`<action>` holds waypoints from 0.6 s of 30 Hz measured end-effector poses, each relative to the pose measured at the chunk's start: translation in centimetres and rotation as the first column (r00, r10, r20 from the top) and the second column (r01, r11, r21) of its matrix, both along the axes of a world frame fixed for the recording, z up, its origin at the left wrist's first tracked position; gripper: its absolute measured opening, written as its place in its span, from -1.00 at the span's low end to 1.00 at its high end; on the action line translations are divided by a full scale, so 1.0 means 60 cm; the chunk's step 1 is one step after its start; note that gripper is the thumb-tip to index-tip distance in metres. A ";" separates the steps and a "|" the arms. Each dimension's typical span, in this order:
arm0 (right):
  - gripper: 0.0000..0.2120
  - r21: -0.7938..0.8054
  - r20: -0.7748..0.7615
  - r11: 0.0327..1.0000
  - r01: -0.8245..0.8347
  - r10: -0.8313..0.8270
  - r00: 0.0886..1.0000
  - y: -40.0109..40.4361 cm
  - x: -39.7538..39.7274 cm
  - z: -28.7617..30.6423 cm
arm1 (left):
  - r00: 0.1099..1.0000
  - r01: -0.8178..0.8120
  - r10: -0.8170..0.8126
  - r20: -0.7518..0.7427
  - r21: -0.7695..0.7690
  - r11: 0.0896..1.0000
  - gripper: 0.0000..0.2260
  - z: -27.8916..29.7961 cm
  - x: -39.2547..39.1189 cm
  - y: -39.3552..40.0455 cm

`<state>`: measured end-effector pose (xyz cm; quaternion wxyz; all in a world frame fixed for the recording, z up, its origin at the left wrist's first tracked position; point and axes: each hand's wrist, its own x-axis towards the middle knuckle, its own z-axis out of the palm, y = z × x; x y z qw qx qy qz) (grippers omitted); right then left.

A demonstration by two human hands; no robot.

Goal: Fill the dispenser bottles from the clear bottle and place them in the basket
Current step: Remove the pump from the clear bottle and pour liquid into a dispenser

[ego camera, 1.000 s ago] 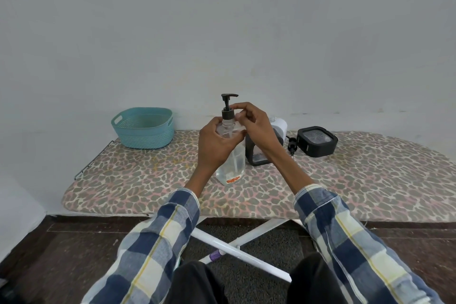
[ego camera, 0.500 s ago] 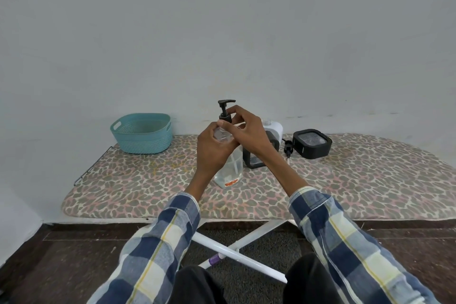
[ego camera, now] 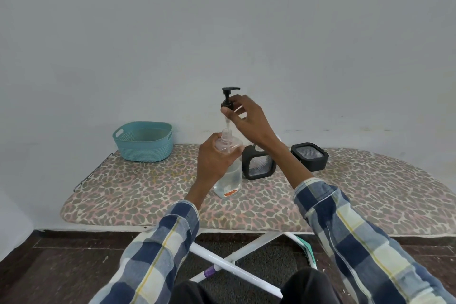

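From the head camera, the left hand [ego camera: 214, 155] wraps round the shoulder of the clear bottle [ego camera: 228, 175], which stands upright on the board [ego camera: 138, 187]. The right hand [ego camera: 246, 118] pinches the collar of the black pump [ego camera: 228, 100] between thumb and fingers and holds it above the neck, its tube reaching down to the mouth. The bottle looks well over half full.

Just right of the bottle, partly behind the right forearm, stands a black-framed dispenser [ego camera: 259, 165]; a second black one [ego camera: 309, 157] sits further right. I cannot tell whether either is open or holds any liquid. The teal basket [ego camera: 144, 142] waits at the board's far left corner, well apart from the rest, and nothing shows inside it.

This looks like the opening step: getting the pump out so the bottle can pour. Next the pump's tube must be drawn fully clear and laid aside, and a dispenser's opening readied beneath the bottle's mouth.
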<state>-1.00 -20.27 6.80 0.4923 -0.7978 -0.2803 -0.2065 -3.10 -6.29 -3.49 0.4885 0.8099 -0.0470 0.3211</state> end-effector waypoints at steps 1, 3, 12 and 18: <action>-0.87 0.065 -0.002 0.998 0.000 0.000 1.000 -0.002 0.002 0.012 | 1.000 -0.008 0.008 0.007 0.012 1.000 -0.48 -0.001 -0.001 -0.001; -0.81 0.174 -0.023 0.985 0.014 -0.010 1.000 -0.007 0.006 0.035 | 1.000 0.002 -0.002 0.011 0.002 1.000 -0.44 0.000 -0.003 -0.002; -0.76 0.394 -0.056 0.919 0.027 -0.005 0.998 -0.032 0.000 0.067 | 1.000 0.029 -0.029 -0.002 -0.012 1.000 -0.50 0.005 -0.012 -0.005; -0.71 0.584 -0.132 0.809 0.064 0.017 0.991 -0.070 -0.003 0.066 | 0.998 0.058 -0.058 -0.008 -0.021 0.998 -0.46 0.006 -0.017 -0.005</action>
